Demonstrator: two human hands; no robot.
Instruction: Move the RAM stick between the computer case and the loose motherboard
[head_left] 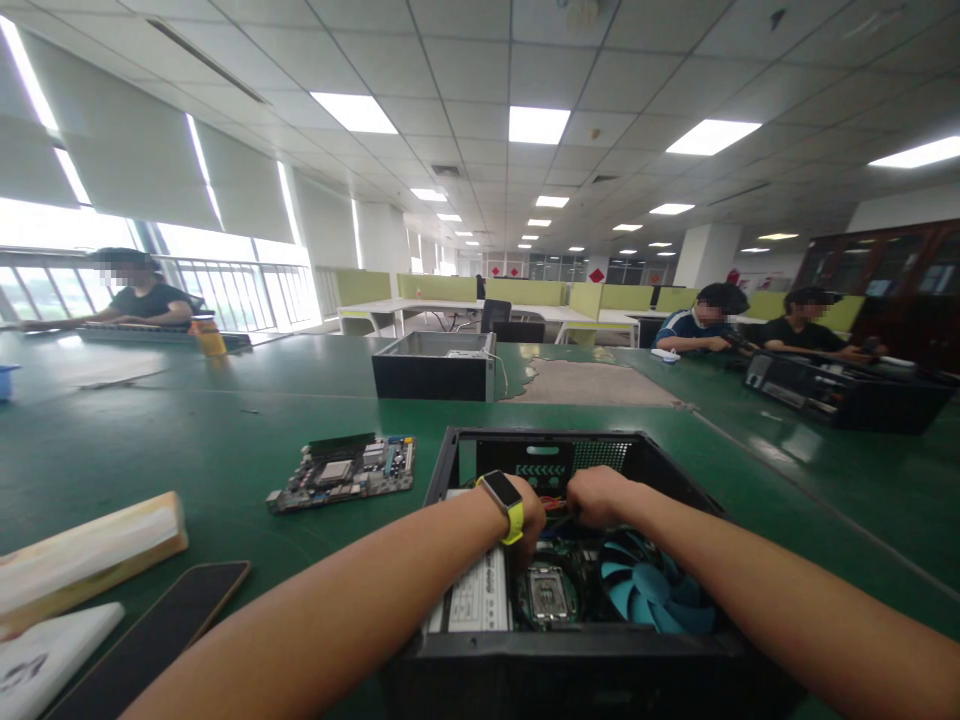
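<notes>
An open black computer case (pixel 600 650) lies in front of me, with both my hands inside it. My left hand (pixel 531 515), below a watch with a yellow strap (pixel 513 520), reaches down past the white-labelled power supply (pixel 480 595); its fingers are mostly hidden. My right hand (pixel 596 497) is closed, fingers curled, beside thin orange and red wires (pixel 553 505); what it grips, if anything, is hidden. Under my hands lies a board with a metal CPU socket (pixel 550 592). A large blue fan (pixel 652 590) sits to the right, below my right forearm.
Left of the case lies a loose motherboard (pixel 349 475). A phone (pixel 161 630), a white box (pixel 56 660) and a long pale block (pixel 97 550) lie nearer left. Another case (pixel 435 375) stands behind. People sit at the far left and right, one by a black case (pixel 847 390).
</notes>
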